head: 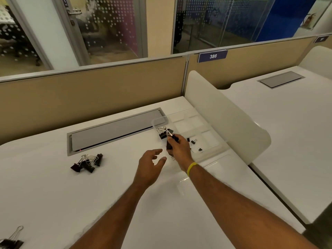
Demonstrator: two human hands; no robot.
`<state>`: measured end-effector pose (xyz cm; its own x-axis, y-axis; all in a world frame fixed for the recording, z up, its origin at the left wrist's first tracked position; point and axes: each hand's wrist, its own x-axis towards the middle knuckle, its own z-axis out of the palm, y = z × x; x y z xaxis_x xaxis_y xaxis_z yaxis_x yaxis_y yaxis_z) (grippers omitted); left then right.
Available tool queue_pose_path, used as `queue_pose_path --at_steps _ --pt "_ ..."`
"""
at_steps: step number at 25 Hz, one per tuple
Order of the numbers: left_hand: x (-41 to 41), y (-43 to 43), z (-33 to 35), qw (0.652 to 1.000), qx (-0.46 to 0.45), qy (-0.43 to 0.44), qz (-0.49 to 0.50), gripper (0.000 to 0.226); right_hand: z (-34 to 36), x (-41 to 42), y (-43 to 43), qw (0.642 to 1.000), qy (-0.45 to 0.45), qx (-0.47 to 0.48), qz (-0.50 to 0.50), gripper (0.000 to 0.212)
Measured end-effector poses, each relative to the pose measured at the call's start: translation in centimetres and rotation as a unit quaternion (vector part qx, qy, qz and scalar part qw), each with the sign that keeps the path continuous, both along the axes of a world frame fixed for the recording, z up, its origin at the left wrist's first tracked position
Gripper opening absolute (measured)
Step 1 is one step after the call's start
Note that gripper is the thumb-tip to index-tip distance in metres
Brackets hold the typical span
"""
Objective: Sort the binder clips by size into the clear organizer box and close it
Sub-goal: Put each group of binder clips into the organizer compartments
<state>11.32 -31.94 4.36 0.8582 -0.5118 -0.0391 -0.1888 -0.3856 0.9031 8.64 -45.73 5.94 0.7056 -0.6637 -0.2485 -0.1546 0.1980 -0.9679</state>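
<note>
- Over the near left edge of the clear organizer box (190, 123), your right hand (179, 146) is closed around a black binder clip (170, 136), whose silver wire handle points up and away from you.
- Your left hand (150, 169) hovers just left of it, fingers loosely spread and holding nothing.
- The box is transparent plastic with square compartments. It sits at the tabletop's (53, 194) far right, close against the curved white divider panel (224, 123), so there is little room on that side.
- Large clips (162, 132) lie in the far left compartment. A few small clips (193, 141) lie in a nearer compartment to the right.
- What looks like the box's clear lid (206, 169) lies flat and open towards you, under your right wrist with its yellow band (191, 168).
- A pile of large black clips (87, 162) with folded wire arms waits well to the left, near the grey recessed cable hatch (115, 130).
- One more clip (10, 239) lies at the near left corner of view.
- Between the pile and your hands the smooth white surface is open.
- The fabric partition (89, 94) closes off the far edge.
</note>
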Motion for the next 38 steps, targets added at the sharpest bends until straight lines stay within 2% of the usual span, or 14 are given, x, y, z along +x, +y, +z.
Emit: queue_pose_path --at_steps 3,6,12,17,20,24,29,33,38 --pt "1.4 -0.6 -0.6 1.000 0.014 -0.002 0.011 0.035 0.1 3.0 -3.4 0.990 0.047 -0.132 0.006 0.022" --pt "2.9 -0.8 -1.2 0.999 0.020 0.001 0.029 0.034 -0.1 5.7 -5.2 0.960 0.088 -0.262 0.040 0.032" --pt "5.6 -1.0 -2.2 0.998 0.034 -0.011 0.054 0.033 -2.5 8.6 -6.2 0.872 0.176 -0.431 0.153 0.037" --pt "6.9 -0.8 -2.0 0.996 0.048 -0.035 0.069 0.035 -2.6 7.9 -6.1 0.857 0.162 -0.440 0.216 0.054" --pt "7.0 -0.5 -2.1 0.994 0.070 -0.046 0.067 0.038 -2.5 6.7 -6.1 0.865 0.171 -0.424 0.208 0.064" --pt "6.6 0.6 -2.0 0.991 0.111 -0.057 0.053 0.043 -2.3 4.6 -6.0 0.873 0.177 -0.411 0.194 0.067" --pt "5.1 2.7 -1.2 0.979 0.183 -0.084 0.017 0.053 -1.8 1.2 -4.3 0.867 0.181 -0.422 0.193 0.067" --pt "3.5 4.8 -0.3 0.958 0.246 -0.146 -0.018 0.063 -1.8 -1.5 -1.3 0.855 0.171 -0.443 0.208 0.069" --pt "1.6 8.7 0.1 0.922 0.326 -0.204 -0.052 0.076 -1.9 -4.0 3.3 0.811 0.161 -0.511 0.237 0.073"
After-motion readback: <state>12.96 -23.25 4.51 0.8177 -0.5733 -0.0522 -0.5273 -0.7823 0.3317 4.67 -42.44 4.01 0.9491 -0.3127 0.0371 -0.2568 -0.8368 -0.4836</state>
